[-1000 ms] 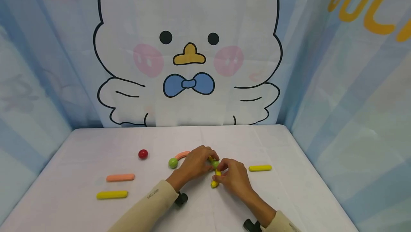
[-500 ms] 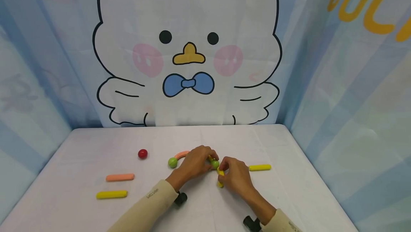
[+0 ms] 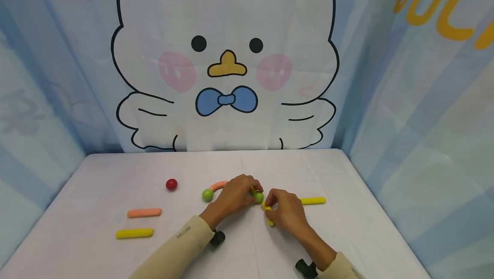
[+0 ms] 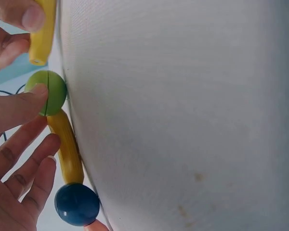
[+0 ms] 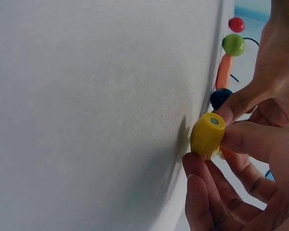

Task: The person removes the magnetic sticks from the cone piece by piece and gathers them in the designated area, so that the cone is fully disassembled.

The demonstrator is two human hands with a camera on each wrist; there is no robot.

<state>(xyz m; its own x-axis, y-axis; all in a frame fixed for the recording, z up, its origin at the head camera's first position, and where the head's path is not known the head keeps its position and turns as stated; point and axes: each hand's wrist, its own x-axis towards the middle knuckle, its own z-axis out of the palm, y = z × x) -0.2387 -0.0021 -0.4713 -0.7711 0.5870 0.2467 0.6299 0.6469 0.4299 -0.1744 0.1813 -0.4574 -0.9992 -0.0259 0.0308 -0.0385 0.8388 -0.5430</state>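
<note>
My left hand [image 3: 238, 194] holds a green ball [image 4: 50, 94], thumb on its face. A yellow rod [image 4: 67, 149] runs from this ball to a dark blue ball [image 4: 77, 204], which the left hand hides in the head view. My right hand [image 3: 287, 212] pinches another yellow rod [image 5: 207, 137] between thumb and fingers. A round grey spot shows on that rod's end face. In the left wrist view a small gap separates the pinched rod from the green ball. Beyond the blue ball, an orange curved rod [image 3: 218, 186] leads to a second green ball [image 3: 207, 195].
On the white table [image 3: 231, 253] a red ball [image 3: 171, 184] lies at the back left. An orange straight rod [image 3: 144, 213] and a yellow rod [image 3: 134, 233] lie at the left. One more yellow rod [image 3: 313, 201] lies just behind the right hand.
My right hand has shifted slightly right with the yellow rod, whose near end has swung right. The rod has come away from the green ball. My left hand has stayed in place.
</note>
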